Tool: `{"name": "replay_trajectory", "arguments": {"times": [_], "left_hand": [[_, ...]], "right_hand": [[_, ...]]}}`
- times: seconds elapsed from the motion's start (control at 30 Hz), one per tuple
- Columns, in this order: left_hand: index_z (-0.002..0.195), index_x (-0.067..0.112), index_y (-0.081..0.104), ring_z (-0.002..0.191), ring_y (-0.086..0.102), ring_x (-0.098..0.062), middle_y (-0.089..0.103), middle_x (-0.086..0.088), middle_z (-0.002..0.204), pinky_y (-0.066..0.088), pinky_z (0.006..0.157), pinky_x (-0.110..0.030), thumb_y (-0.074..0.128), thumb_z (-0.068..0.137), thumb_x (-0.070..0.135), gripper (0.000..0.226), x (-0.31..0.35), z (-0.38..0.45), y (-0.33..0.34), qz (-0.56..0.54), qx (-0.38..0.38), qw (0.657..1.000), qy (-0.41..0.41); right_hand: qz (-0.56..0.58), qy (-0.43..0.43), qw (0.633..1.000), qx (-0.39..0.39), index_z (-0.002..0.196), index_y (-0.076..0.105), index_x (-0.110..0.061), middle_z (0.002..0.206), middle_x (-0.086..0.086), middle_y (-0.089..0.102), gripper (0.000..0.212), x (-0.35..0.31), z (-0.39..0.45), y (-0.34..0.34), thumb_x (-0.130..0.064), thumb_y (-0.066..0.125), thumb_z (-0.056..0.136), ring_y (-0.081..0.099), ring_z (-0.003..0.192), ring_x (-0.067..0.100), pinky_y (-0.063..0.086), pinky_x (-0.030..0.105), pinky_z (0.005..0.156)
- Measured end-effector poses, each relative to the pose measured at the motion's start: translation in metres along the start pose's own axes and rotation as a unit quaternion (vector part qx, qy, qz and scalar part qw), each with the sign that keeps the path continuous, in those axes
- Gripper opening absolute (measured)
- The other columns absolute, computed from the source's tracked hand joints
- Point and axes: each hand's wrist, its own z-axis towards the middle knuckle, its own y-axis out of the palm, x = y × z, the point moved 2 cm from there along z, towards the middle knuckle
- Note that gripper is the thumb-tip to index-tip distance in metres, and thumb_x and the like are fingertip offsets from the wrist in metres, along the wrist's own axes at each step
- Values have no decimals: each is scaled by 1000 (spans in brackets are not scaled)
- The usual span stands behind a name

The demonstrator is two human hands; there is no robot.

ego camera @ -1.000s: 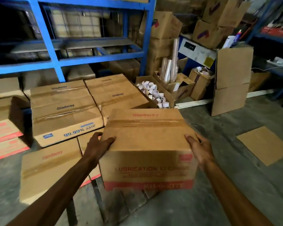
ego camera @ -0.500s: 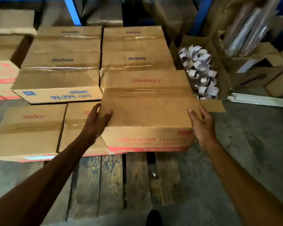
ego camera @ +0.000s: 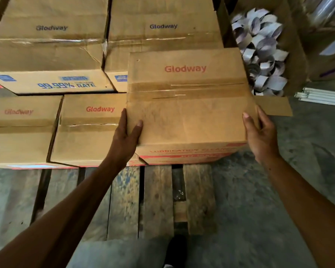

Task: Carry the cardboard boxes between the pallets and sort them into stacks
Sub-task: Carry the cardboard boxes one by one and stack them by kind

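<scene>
**Both hands on the red-print carton at the pallet's right end**

I've got the brown taped cardboard box with red "Glodway" lettering (ego camera: 186, 101) clamped between my palms. My left hand (ego camera: 127, 138) presses flat on its left side, thumb hooked over the top face, fingers hidden down the side. My right hand (ego camera: 261, 136) grips the near right corner, thumb on top, fingers wrapped round the side. The box sits at the right end of the near row, above the weathered wooden slat pallet (ego camera: 157, 200), its near edge in line with its neighbours.

Just left, touching it, lies a second red-lettered brown carton (ego camera: 89, 130), and further left a third one (ego camera: 21, 130). Behind them, higher up, two brown cartons with blue "Glodway" print: the left one (ego camera: 48, 53) reads "99.99% RATE" on its front, the right one (ego camera: 162, 33) sits directly behind my box.

Far right, an open cardboard bin of empty tape cores (ego camera: 263, 51), and pale tubes (ego camera: 321, 96) on the grey concrete floor (ego camera: 307, 171).
</scene>
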Motion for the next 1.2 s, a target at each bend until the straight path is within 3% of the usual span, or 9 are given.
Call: {"name": "replay_trajectory", "arguments": {"times": [0.17,0.4,0.47,0.63,0.73,0.87,1.0,1.1,1.2], "left_hand": [[153,21,13,127,35,-4,31,10,145,40,93,-12,48,97,28,66,2,7,4,8,17,1000,-1],[152,20,15,126,35,-2,31,11,144,40,76,3,47,98,27,64,1,6,9,9,31,999,5],[152,20,15,126,35,-2,31,14,142,41,81,-1,47,98,28,63,0,4,13,15,24,1000,-2],[152,19,15,133,35,-13,32,6,148,33,105,-24,49,96,41,69,7,11,10,102,-2,995,12],[150,10,23,139,32,-24,32,-10,152,28,110,-29,44,99,36,61,18,-11,-4,212,-10,977,-3],[131,1,53,132,42,-35,53,-20,135,31,110,-39,43,99,34,47,53,-66,-41,327,-89,940,42],[124,3,60,125,48,-36,60,-18,126,39,102,-42,33,89,58,70,80,-142,-160,385,-81,917,66],[129,7,56,131,43,-33,56,-16,132,35,106,-39,22,76,68,88,113,-202,-284,380,-12,922,76],[135,8,50,137,35,-27,49,-14,141,24,109,-31,27,82,58,77,135,-268,-414,355,70,930,57]], "right_hand": [[4,-5,1000,-8,143,41,-16,136,2,51,53,-2,4,3,-32,56,95,49,122,11,42,24,101],[-5,3,1000,-19,146,35,-14,125,-9,44,55,-2,5,1,-29,53,96,43,117,4,35,-8,77],[-16,14,1000,-17,146,33,-14,129,-6,45,56,2,3,0,-30,53,96,43,117,6,37,-3,78],[-219,-8,975,-31,148,29,-12,150,17,33,59,-16,2,4,-37,46,97,33,136,32,30,39,111],[-345,-56,931,-104,150,22,-17,158,15,16,60,-52,-36,23,-35,44,97,14,145,32,14,42,118],[-388,-98,899,-178,151,20,-21,158,10,19,57,-115,-110,51,-36,41,99,14,146,27,11,41,118],[-426,-162,860,-229,149,25,-21,157,8,24,55,-197,-229,109,-39,39,99,17,145,27,16,41,118],[-417,-253,833,-260,148,30,-22,156,7,26,53,-282,-322,169,-40,38,99,19,145,25,15,38,118],[-402,-323,804,-295,145,35,-20,154,11,30,52,-379,-412,226,-39,41,98,24,142,27,18,39,116]]}}
